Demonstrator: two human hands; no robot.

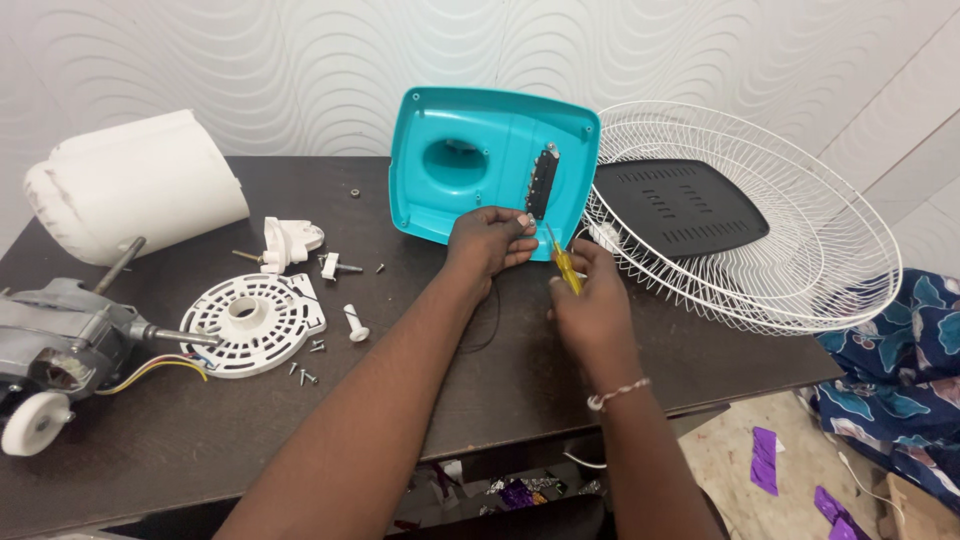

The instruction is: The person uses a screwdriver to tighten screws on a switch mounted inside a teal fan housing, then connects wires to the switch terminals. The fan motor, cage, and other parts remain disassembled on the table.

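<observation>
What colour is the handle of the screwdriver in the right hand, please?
Yellow: the screwdriver handle shows it in the head view, gripped by the right hand.

A white wall (250, 60) with raised wavy lines stands behind the dark brown table (180, 440). At right the pale floor (740, 470) shows, with purple scraps (765, 458) and a blue patterned cloth (900, 370). Light is even.

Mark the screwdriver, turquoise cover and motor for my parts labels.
screwdriver (567, 272): head view, yellow handle.
turquoise cover (480, 195): head view, inner face.
motor (55, 335): head view, grey housing.
</observation>
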